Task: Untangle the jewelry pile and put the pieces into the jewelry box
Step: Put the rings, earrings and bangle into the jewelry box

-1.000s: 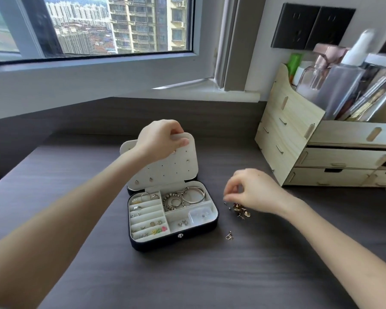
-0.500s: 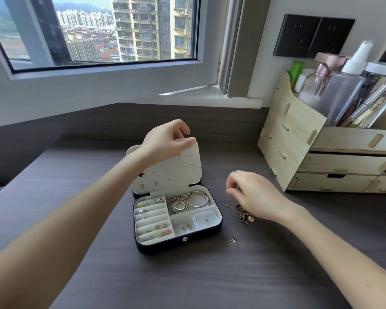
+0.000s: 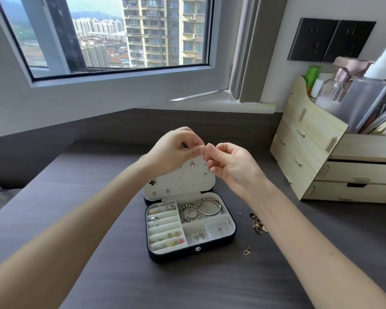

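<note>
A black jewelry box (image 3: 192, 253) lies open on the desk, its white compartments holding rings, bangles and small earrings. Its upright white lid panel (image 3: 187, 184) carries several studs. My left hand (image 3: 172, 152) grips the top edge of that panel. My right hand (image 3: 227, 163) is raised beside it, its thumb and forefinger pinched together at the panel's top right corner; whatever it pinches is too small to see. A small jewelry pile (image 3: 257, 225) lies on the desk right of the box, partly behind my right forearm. A loose stud (image 3: 241, 214) and a gold earring (image 3: 246, 252) lie near it.
A pale wooden drawer organiser (image 3: 316, 166) with bottles and cosmetics stands at the right, close to my right arm. The dark desk (image 3: 187, 286) ends at a wall and a window sill behind the box. Black wall sockets (image 3: 330, 40) hang above the organiser.
My right hand has risen from the jewelry pile on the desk to the top of the lid panel, fingertips pinched. My left hand has stayed on the panel's upper edge.
</note>
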Available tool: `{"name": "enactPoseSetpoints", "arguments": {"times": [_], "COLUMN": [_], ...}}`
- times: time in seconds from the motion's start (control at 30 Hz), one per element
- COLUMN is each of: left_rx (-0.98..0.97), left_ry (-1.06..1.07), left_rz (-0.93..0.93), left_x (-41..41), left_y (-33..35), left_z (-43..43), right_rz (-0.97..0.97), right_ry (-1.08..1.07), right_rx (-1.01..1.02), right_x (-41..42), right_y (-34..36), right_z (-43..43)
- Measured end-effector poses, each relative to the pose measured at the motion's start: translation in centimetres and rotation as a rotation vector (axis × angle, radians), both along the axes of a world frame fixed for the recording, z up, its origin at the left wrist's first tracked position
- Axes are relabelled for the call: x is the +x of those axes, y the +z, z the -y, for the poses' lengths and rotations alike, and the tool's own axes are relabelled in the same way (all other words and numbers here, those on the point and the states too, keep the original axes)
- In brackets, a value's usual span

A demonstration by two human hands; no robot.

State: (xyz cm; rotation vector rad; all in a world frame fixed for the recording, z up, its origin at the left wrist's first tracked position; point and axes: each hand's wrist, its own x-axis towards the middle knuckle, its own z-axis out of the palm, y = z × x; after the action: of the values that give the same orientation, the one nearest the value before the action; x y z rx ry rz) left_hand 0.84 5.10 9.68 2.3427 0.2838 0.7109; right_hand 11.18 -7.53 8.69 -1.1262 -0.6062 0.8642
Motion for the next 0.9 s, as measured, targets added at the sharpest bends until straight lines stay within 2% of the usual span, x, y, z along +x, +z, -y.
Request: {"name": "enactPoseSetpoints", "arguments": {"times": [0.2,0.3,0.5,0.7,0.9], "left_rx": [0.082,0.094,0.040,0.053,0.059], "left_ry": [0.019,0.023,0.011,0.038,0.048], "left_rz": [0.018,0.020,0.030,0.007,-0.005], "left_x": [0.18,0.15,-0.24,-0.12,-0.16], "left_y": [-0.55,-0.60,-0.19,-0.31,-0.34], "left_z": [0.03,0.18,0.55,0.71,0.62], "right_rz": [-0.021,-0.039,0.076,0.085,0.119], "right_ry": [0.031,0.080,0.096,0.089,0.119], "right_rx": [-0.190,-0.149,-0.030,-0.213,-0.123], "right_x": [0.01,-0.01,0.22,-0.21,-0.13], "right_y": [-0.11,-0.10,-0.19,0.32,0.16], "right_z": [0.56,0.59,0.67,0.39,0.43]}}
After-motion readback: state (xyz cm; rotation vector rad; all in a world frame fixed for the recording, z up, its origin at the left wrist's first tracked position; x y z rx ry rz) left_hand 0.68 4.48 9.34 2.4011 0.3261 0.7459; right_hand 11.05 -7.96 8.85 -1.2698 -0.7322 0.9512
